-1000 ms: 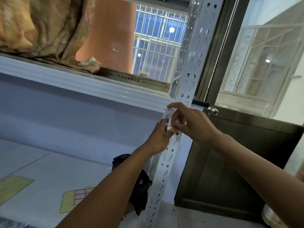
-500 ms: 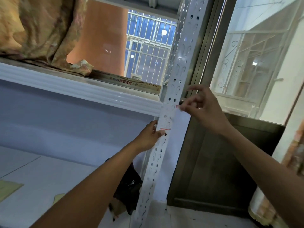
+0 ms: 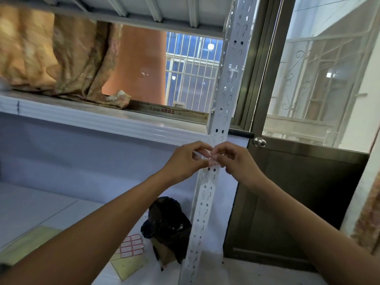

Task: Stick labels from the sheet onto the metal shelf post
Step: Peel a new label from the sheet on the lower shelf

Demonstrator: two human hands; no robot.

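The white perforated metal shelf post [image 3: 207, 194] runs up the middle of the head view. My left hand [image 3: 185, 161] and my right hand [image 3: 232, 159] meet in front of it just below the shelf edge, fingertips together. Between them they pinch a small pale label [image 3: 209, 159] against the post; its details are blurred. The label sheet [image 3: 131, 246], with red-bordered white labels, lies low down on the lower shelf, left of the post.
A white shelf board [image 3: 102, 122] carries a crumpled orange-brown cloth [image 3: 61, 58]. A black bag [image 3: 168, 227] sits at the post's foot. Yellow backing sheets [image 3: 129, 266] lie nearby. A dark door with a knob [image 3: 259, 142] and a barred window stand to the right.
My right hand came back down from the post's right side to meet the left hand. The left hand rose slightly. The camera tilted upward, then settled on both hands at the post.
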